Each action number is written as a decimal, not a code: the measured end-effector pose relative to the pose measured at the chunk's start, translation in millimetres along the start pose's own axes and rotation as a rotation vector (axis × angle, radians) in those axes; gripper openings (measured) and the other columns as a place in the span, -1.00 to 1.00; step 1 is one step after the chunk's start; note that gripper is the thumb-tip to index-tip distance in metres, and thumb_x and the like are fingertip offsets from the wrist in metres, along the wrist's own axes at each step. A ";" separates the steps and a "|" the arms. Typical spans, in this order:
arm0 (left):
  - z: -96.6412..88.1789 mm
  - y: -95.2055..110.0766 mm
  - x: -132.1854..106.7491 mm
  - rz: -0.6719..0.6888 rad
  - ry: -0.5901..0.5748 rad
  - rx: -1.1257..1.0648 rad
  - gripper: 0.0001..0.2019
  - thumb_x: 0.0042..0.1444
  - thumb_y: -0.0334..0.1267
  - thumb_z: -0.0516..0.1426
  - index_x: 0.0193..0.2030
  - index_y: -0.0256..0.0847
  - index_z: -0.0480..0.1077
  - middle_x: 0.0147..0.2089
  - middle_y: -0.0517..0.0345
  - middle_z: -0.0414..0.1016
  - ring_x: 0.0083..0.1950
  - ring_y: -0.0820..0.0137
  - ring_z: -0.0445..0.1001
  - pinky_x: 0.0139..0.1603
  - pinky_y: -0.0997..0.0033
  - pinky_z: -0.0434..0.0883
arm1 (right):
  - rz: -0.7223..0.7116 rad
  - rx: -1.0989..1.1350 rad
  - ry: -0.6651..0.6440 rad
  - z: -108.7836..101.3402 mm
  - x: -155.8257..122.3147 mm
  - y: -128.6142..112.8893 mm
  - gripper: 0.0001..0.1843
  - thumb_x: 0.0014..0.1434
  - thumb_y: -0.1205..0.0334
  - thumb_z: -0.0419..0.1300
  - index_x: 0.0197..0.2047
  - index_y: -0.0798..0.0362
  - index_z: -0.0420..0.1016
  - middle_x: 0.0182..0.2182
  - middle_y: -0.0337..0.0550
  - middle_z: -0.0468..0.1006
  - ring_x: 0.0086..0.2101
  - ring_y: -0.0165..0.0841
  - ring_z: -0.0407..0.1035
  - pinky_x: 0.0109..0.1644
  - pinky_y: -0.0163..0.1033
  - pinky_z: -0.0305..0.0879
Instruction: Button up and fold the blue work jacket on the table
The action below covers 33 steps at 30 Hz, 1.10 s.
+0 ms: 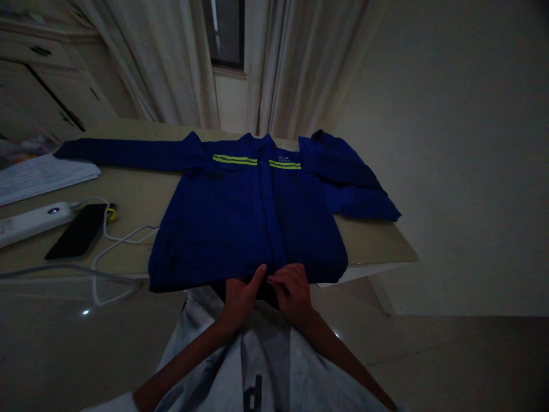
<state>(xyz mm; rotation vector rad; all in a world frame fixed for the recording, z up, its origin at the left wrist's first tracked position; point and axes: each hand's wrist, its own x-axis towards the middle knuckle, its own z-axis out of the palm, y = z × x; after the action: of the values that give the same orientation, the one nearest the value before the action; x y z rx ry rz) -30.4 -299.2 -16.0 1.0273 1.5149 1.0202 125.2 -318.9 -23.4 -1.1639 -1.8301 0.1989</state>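
A dark blue work jacket (240,217) with yellow-green reflective stripes across the chest lies flat on a beige table (369,240), front up, collar away from me. Its left sleeve stretches out to the left; the right sleeve is bunched at the table's right end. My left hand (241,297) and my right hand (294,292) meet at the middle of the jacket's bottom hem, at the near table edge. Both hands pinch the hem by the front placket, fingers closed on the cloth.
A black phone (79,232) lies on the table's left part with a white cable (115,240) looping beside it. A white power strip (32,222) and papers (40,174) sit farther left. Curtains and a window stand behind the table; a pale wall is at right.
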 end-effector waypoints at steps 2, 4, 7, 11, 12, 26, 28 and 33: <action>0.8 3.0 1.4 -0.018 0.007 -0.110 -0.51 -0.03 0.28 0.30 -0.39 -0.19 0.57 -0.35 -0.02 0.64 -0.20 0.13 0.63 -0.15 0.20 0.57 | -0.013 -0.001 -0.045 6.4 -5.5 -0.7 -0.87 0.41 0.29 0.20 -0.20 -0.05 0.55 -0.33 -0.19 0.65 -0.25 -0.25 0.51 -0.07 -0.03 0.31; -0.1 6.9 3.2 -0.049 -0.012 -0.187 -0.47 0.00 0.30 0.28 -0.34 -0.21 0.60 -0.32 -0.06 0.67 -0.21 0.11 0.65 -0.17 0.19 0.58 | -0.044 0.010 -0.071 12.7 -12.5 -1.6 -0.85 0.42 0.31 0.17 -0.21 -0.04 0.53 -0.32 -0.18 0.65 -0.25 -0.26 0.50 -0.10 -0.05 0.30; -5.2 8.5 4.2 -0.042 -0.032 -0.100 -0.50 0.01 0.31 0.29 -0.47 -0.15 0.55 -0.40 0.00 0.65 -0.25 0.14 0.64 -0.16 0.22 0.58 | 0.013 0.048 0.077 14.4 -18.7 -2.1 -0.87 0.42 0.34 0.15 -0.15 -0.04 0.50 -0.29 -0.16 0.63 -0.24 -0.27 0.49 -0.10 -0.07 0.33; -10.9 -4.8 -1.6 -0.092 -0.082 -0.065 -0.52 -0.03 0.29 0.32 -0.47 -0.14 0.52 -0.41 0.04 0.64 -0.28 0.14 0.63 -0.17 0.21 0.58 | 0.055 0.055 0.146 4.4 -15.2 0.9 -0.85 0.39 0.37 0.20 -0.06 -0.06 0.52 -0.23 -0.16 0.65 -0.18 -0.25 0.51 -0.03 -0.03 0.36; -11.4 -9.7 -3.7 -0.116 -0.104 -0.096 -0.52 -0.06 0.28 0.34 -0.41 -0.15 0.55 -0.37 0.03 0.66 -0.26 0.13 0.63 -0.17 0.20 0.59 | 0.032 0.042 0.109 2.6 -14.4 2.4 -0.84 0.39 0.37 0.21 -0.03 -0.07 0.53 -0.22 -0.16 0.66 -0.17 -0.24 0.51 -0.02 -0.03 0.35; -11.7 -1.3 -1.4 -0.125 -0.106 -0.311 -0.57 -0.18 0.12 0.47 -0.42 -0.25 0.62 -0.36 -0.03 0.67 -0.30 0.15 0.65 -0.28 0.27 0.59 | -0.159 -0.282 -0.018 8.2 -25.6 12.6 -0.83 0.41 0.16 0.27 0.02 -0.03 0.59 -0.13 -0.10 0.69 -0.12 -0.19 0.48 0.02 -0.02 0.25; -11.3 -2.4 -2.6 -0.115 -0.125 -0.336 -0.55 -0.18 0.10 0.48 -0.40 -0.28 0.63 -0.34 -0.04 0.68 -0.30 0.18 0.64 -0.27 0.28 0.60 | -0.144 -0.268 0.026 5.6 -24.1 12.5 -0.86 0.43 0.26 0.22 0.01 -0.04 0.59 -0.16 -0.13 0.69 -0.14 -0.23 0.48 0.02 -0.03 0.25; -16.5 -15.3 -6.0 -0.253 -0.097 -0.452 -0.48 -0.29 0.01 0.56 -0.31 -0.39 0.63 -0.30 -0.08 0.69 -0.30 0.25 0.66 -0.21 0.33 0.64 | 0.100 -0.087 0.214 0.3 -19.8 10.1 -0.88 0.43 0.26 0.23 -0.05 -0.03 0.62 -0.20 -0.14 0.66 -0.15 -0.25 0.50 -0.01 -0.07 0.36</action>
<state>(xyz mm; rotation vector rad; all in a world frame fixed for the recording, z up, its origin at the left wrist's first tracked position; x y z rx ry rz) -47.5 -310.9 -26.6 0.5442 1.2209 1.0504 133.8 -328.8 -41.4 -1.2875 -1.6082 0.0491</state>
